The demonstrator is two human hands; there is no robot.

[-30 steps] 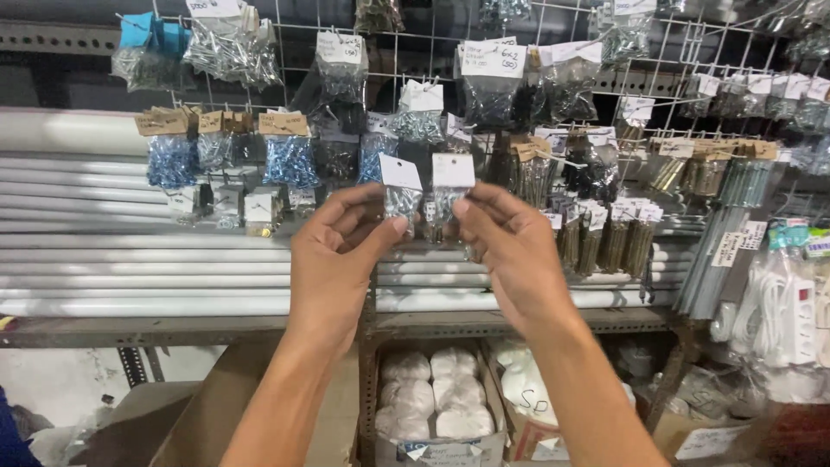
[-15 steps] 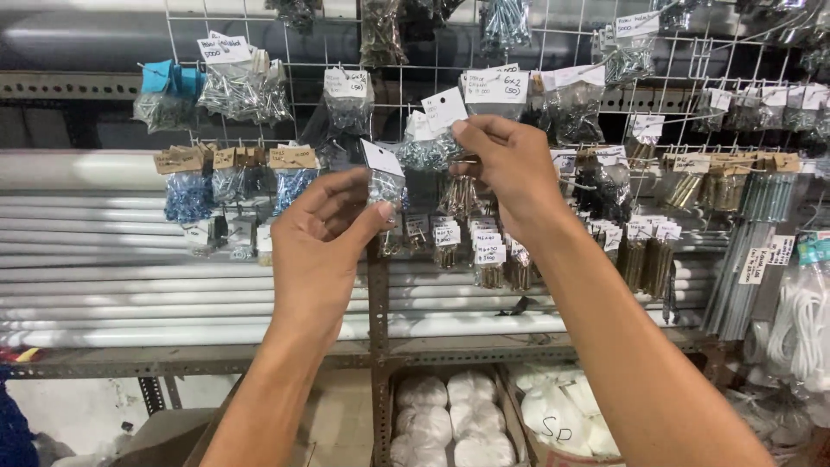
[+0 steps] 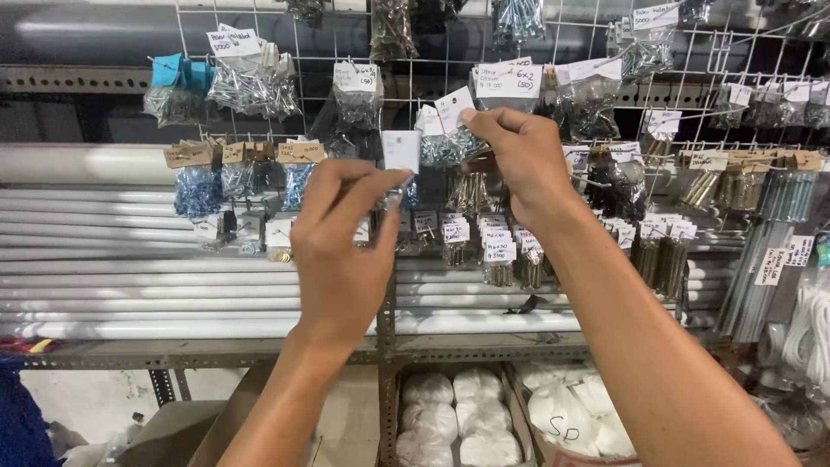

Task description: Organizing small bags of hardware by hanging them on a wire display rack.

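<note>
Packets [image 3: 400,151] with white cards, clear and screw-filled, pinched by each hand [image 3: 341,238].

A small clear packet [image 3: 399,164] with a white card top, and another [image 3: 450,130], both upright before the wire rack.

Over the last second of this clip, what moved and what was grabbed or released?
The right hand rose from beside the left to the upper hooks of the wire grid, its fingers still pinching a small tagged packet. The left hand rose slightly, still holding its own white-tagged packet. Nothing was let go. The white pipes and hanging bags stayed put.
</note>
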